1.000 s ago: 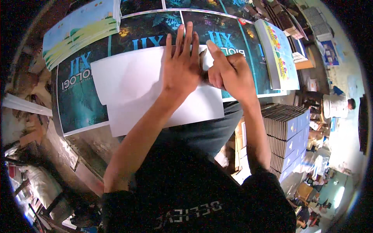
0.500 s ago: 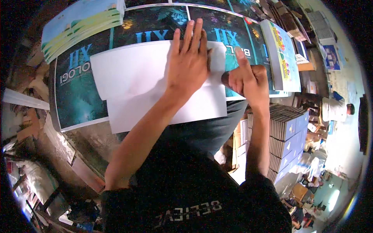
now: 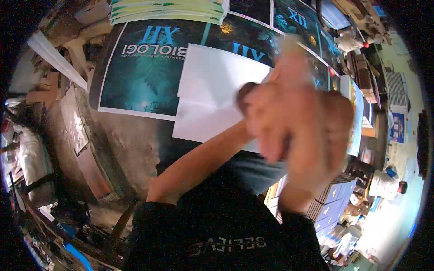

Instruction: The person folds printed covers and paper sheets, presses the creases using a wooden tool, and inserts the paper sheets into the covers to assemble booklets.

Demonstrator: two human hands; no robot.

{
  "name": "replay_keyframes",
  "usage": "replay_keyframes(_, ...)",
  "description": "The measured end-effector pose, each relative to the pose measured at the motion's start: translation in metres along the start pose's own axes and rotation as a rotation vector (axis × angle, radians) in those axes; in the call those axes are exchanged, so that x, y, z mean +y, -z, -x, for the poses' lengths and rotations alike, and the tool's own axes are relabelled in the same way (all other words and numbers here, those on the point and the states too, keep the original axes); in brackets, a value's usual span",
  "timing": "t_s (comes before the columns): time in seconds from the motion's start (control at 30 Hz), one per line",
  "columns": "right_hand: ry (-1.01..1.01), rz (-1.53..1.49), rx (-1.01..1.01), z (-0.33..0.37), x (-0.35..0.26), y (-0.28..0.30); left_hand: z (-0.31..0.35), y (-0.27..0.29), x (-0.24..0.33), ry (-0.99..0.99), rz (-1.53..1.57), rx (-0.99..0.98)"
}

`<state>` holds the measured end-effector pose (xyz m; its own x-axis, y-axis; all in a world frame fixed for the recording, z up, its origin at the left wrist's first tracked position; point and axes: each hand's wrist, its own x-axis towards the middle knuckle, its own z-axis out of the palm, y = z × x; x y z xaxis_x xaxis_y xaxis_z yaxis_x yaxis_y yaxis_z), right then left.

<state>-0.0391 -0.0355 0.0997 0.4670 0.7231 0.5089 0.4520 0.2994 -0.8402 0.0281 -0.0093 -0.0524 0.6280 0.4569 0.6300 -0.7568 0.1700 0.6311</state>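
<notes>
R hand point(image 3: 298, 113) swung up close since last frame, too blurry to tell its grip; L hand's hidden behind it, so idk. White paper point(image 3: 209, 86) is on the printed sheets point(image 3: 140, 83), creased afaict, can't tell what's left tbh.

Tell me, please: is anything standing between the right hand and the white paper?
The left forearm crosses the near edge of the white paper; otherwise nothing visible blocks the right hand, though what lies directly behind it is hidden.
</notes>
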Motion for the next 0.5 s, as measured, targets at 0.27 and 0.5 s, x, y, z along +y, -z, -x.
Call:
replay_keyframes(0.27,-0.457,0.565,-0.205,-0.021,0.067,-0.050,-0.009,0.020,0.039,-0.222,-1.123,-0.146)
replay_keyframes(0.5,-0.326,0.920,-0.117,-0.011,0.080,-0.041,0.001,0.038,0.022,-0.240,-1.244,0.068)
